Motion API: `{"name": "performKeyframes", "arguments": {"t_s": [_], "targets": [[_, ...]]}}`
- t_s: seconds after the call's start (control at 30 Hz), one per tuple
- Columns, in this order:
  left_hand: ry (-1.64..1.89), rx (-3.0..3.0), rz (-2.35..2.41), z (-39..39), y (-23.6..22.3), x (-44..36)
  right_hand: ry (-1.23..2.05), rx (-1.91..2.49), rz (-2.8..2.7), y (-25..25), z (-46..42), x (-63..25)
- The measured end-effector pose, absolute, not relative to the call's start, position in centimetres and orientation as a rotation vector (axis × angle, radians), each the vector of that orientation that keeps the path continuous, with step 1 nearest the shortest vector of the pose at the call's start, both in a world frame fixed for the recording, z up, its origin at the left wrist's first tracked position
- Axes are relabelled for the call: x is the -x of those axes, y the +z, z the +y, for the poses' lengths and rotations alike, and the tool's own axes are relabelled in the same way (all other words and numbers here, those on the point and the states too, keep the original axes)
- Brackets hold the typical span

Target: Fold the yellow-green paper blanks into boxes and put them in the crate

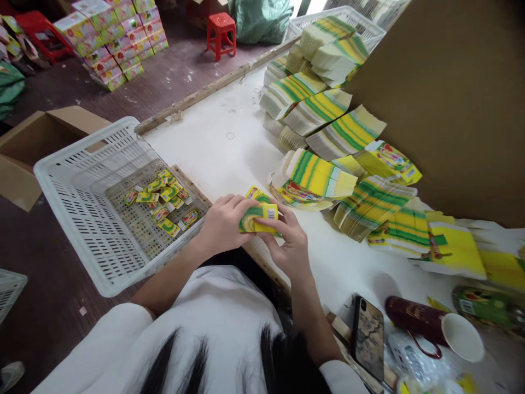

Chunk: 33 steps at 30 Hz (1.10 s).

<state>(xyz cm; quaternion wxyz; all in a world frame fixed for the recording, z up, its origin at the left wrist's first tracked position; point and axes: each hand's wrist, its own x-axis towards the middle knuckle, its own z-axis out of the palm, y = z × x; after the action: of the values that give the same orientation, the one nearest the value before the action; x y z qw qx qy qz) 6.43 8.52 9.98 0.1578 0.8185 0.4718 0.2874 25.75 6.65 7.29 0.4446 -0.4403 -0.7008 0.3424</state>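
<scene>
Between my two hands, close to the table's front edge, is a small yellow and green printed carton (259, 218) with a barcode. My left hand (226, 221) closes on its left side. The thumb and fingers of my right hand (289, 241) pinch it from the right. Fingers cover parts of the carton, so I cannot tell whether its ends are folded in. To my left, a white plastic basket (82, 164) holds several small cartons (166, 191) of the same colours. Stacks of flat printed cartons (318, 178) stand beyond my right hand on the white table (205, 126).
A brown board (435, 109) rises behind the stacks. At the right front lie a phone (368, 336), a dark red mug (414, 314) on its side and plastic wrapping. An open cardboard box (24, 148), a red stool (221, 35) and stacked colourful boxes (118, 41) stand on the floor.
</scene>
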Motion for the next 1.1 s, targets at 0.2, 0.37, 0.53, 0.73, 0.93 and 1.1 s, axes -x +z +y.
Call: {"name": "performKeyframes", "arguments": {"t_s": [0.2, 0.37, 0.53, 0.73, 0.93, 1.1], "targets": [[0.833, -2.017, 2.130, 8.9, 9.4, 1.2, 0.667, 1.323, -1.592, 5.0, 6.9, -28.4], [0.856, -1.914, 2.202, 8.9, 7.7, 3.2, 0.444, 1.538, -1.831, 2.8, 6.9, -28.3], [0.912, -1.953, 1.745, 8.5, 6.8, -1.4, 0.509, 1.527, -1.767, 2.8, 6.5, -27.0], [1.387, -1.442, 1.158, 8.0, 5.5, -6.8, 0.805, 1.317, -1.362, 5.4, 6.2, -25.8], [1.363, -0.900, 0.886, 8.3, 7.7, -10.6, 1.211, 1.005, -1.448, 7.1, 4.9, -22.9], [1.499, -0.920, 1.024, 8.9, 7.7, -10.6, 1.208, 0.988, -1.494, 6.9, 4.8, -21.9]]}}
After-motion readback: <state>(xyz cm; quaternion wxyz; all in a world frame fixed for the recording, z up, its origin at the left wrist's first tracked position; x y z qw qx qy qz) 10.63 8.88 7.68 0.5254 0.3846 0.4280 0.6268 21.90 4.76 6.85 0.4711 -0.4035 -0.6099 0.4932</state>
